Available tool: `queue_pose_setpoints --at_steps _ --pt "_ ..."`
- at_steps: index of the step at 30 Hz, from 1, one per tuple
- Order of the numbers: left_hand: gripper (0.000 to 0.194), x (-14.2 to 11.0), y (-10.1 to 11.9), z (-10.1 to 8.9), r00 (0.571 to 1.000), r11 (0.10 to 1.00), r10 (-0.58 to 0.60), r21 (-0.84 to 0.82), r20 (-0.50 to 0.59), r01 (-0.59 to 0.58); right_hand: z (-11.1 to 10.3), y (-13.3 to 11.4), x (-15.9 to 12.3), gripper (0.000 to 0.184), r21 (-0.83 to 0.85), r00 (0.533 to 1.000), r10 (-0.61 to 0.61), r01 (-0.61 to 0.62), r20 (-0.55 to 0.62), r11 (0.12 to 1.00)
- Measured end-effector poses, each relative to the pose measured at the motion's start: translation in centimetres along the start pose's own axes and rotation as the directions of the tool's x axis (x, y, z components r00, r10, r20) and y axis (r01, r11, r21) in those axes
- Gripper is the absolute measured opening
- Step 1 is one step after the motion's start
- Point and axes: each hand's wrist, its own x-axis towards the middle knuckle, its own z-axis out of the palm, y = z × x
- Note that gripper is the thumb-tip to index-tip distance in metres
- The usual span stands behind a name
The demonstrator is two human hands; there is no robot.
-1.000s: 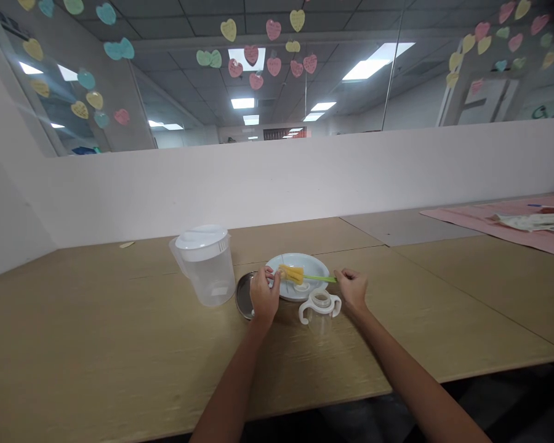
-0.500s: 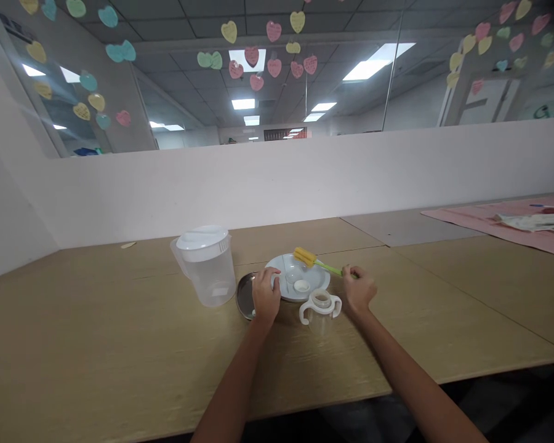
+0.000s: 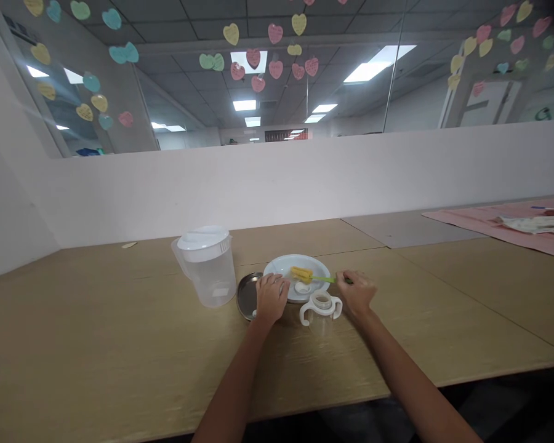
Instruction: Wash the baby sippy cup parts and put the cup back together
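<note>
My right hand (image 3: 357, 291) is closed round the green handle of a bottle brush (image 3: 302, 274). The brush's yellow sponge head lies over the inside of a white divided plate (image 3: 321, 263). My left hand (image 3: 272, 296) grips the plate's near left edge, fingers bent over the rim; the thumb is partly hidden. A small white round piece (image 3: 301, 287) sits in the plate, just below the sponge. In front of the plate stands a clear bottle (image 3: 322, 314) with white double handles and an open top. Left of my left hand is a round metal dish (image 3: 246, 296), partly covered by that hand.
A clear lidded pitcher (image 3: 212, 267) stands left of the metal dish. Far to the right, a pink cloth (image 3: 471, 218) carries several items. A white wall and glass panel with heart notes rise behind the table (image 3: 120, 344).
The brush has come down and slightly left, its sponge head moving from the plate's far rim to its middle. My left hand has shifted slightly right along the plate's edge.
</note>
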Motion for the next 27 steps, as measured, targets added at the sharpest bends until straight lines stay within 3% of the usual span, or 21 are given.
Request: queue_pose_setpoints --at_steps 5,8,12,15,20,27 --pt "0.03 -0.1 -0.5 0.1 0.995 0.999 0.035 0.011 0.089 -0.036 0.6 -0.2 -0.3 0.026 0.148 0.994 -0.001 -0.015 0.109 0.989" --pt "0.033 -0.1 -0.6 -0.1 0.991 0.999 0.044 -0.007 0.125 -0.043 0.8 -0.7 -0.5 0.029 0.202 0.973 0.091 -0.134 0.211 0.97" --pt "0.033 -0.1 -0.5 -0.3 0.989 0.999 0.048 -0.02 0.14 -0.045 0.7 -1.3 -0.3 0.033 0.187 0.898 0.292 -0.365 0.328 0.912" --pt "0.035 -0.1 -0.3 -0.4 0.992 0.999 0.044 -0.035 0.121 -0.04 0.6 -1.3 0.0 0.032 0.166 0.839 0.416 -0.493 0.351 0.854" --pt "0.04 -0.1 0.1 -0.8 0.994 0.996 0.065 -0.067 0.085 -0.06 0.7 -1.0 0.3 0.027 0.229 0.778 0.495 -0.601 0.386 0.766" --pt "0.042 0.4 0.3 -1.3 0.967 0.956 0.246 -0.151 -0.062 -0.253 1.0 -0.6 0.5 0.029 0.387 0.701 0.545 -0.711 0.46 0.588"
